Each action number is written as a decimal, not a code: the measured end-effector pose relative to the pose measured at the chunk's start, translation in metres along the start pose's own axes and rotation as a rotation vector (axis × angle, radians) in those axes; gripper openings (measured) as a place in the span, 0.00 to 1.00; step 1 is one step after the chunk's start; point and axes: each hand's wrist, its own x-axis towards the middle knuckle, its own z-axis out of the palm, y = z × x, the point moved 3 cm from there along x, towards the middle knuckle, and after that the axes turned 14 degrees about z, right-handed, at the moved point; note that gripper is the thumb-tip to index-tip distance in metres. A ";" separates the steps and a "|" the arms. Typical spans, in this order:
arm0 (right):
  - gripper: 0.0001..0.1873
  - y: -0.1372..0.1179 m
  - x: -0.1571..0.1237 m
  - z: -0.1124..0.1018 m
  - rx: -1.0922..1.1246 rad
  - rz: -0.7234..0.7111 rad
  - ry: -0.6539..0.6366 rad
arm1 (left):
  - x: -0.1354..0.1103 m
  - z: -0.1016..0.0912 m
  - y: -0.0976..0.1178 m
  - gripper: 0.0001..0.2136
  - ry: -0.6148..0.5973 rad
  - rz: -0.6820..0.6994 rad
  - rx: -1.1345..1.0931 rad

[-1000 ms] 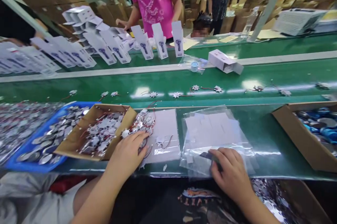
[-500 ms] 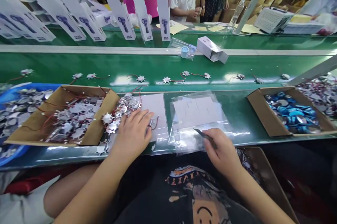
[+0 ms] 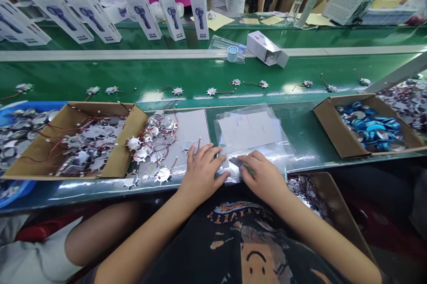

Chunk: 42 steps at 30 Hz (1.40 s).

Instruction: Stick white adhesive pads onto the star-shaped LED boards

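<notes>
Plastic bag: clear and lying flat on the table, right in front of the person, with white sheets inside; its near edge runs under both hands.

Left hand: fingers spread wide and resting flat beside the bag's left edge, with nothing visibly held.

Right hand: fingers curled closely over a dark strip, seemingly pinching it against the bag.

Handling: the bag looks light, thin and slippery, likely to slide or crease, so it is best pinned flat or taken by an edge. The strip looks narrow and fairly stiff; its exposed end offers the only clear hold.

Around it: a white pad lies just left of the bag, with star-shaped boards and red wires on it. More boards fill a cardboard tray further left, and metal discs fill a blue bin beyond it. Blue discs sit in a box to the right.

Hidden: fingers cover much of the strip, so what it is stays unclear. Whether the bag is sealed, and whether the left fingers touch it, is hard to make out.
</notes>
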 end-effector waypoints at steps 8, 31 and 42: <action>0.17 -0.002 0.004 0.005 -0.042 0.023 -0.009 | -0.001 0.003 -0.002 0.17 0.028 0.011 0.017; 0.16 0.001 0.004 0.007 0.031 0.038 0.013 | -0.001 0.004 -0.002 0.17 0.037 0.013 0.043; 0.15 0.003 0.001 0.001 0.057 0.037 0.028 | -0.001 0.005 -0.005 0.14 0.018 0.054 0.018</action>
